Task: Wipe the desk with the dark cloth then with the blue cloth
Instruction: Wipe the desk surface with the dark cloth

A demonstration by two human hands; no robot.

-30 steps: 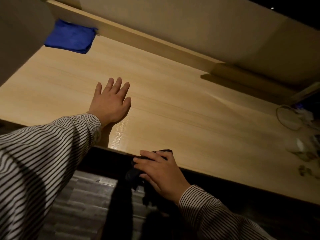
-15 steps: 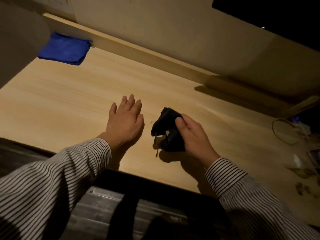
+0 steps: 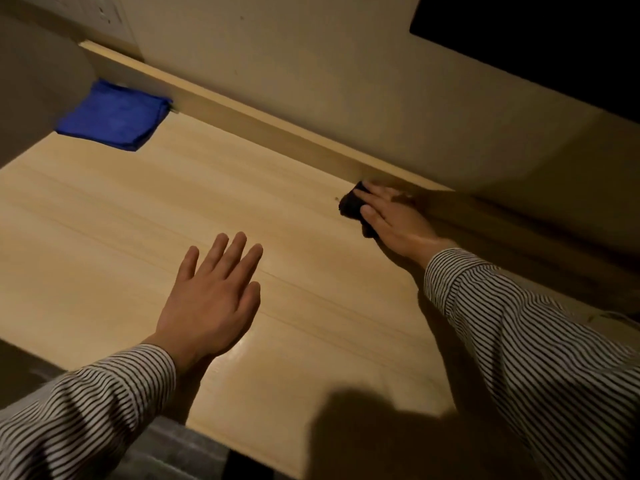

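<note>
The pale wooden table (image 3: 104, 216) stands against a beige wall (image 3: 311, 64) in dim light. The right hand (image 3: 394, 220) presses the dark cloth (image 3: 351, 204) flat near the back ledge (image 3: 242, 109). The left hand (image 3: 211, 299) lies spread, empty. The blue cloth (image 3: 114, 119) lies folded in the far left corner.

The pale wood-grain desk top (image 3: 104, 220) looks smooth with a soft sheen near its front edge, the folded blue cloth (image 3: 116, 121) looks matt and nappy, the crumpled dark cloth (image 3: 351, 204) matt, and the striped shirt sleeves (image 3: 519, 327) thin woven fabric.
</note>
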